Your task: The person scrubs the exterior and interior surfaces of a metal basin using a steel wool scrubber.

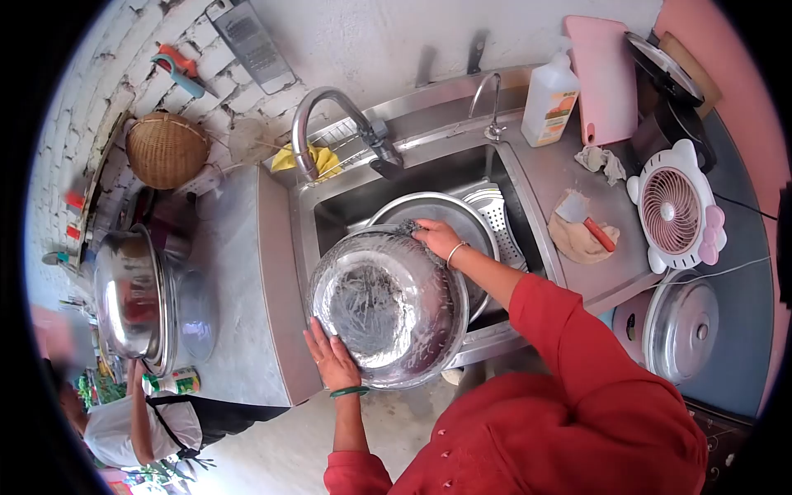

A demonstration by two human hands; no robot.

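A large metal basin (371, 301) sits between the two hands, turned bottom up and tilted over the near left part of the sink (437, 173), its underside wet and streaked with suds. The left hand (332, 363) is at its near left side, opened out, fingers fairly straight and laid against the outer wall. The right hand (439, 238) is at its far right side, fingers curled over what looks like a steel wool scrubber (410, 227), pressed against the basin; the scrubber's edges are hard to make out.

Partly behind the basin, a shallow round metal pan (466, 216) lies in the sink, with a white slotted rack (497, 221) just to its right. The curved faucet (302, 132) stands on the far left side, near a yellow cloth (327, 161). On the right counter, a red-handled knife (600, 234) lies on a beige cloth (582, 247), and a white plastic bottle (550, 103) stands upright farther back, beside a pink cutting board (598, 74).
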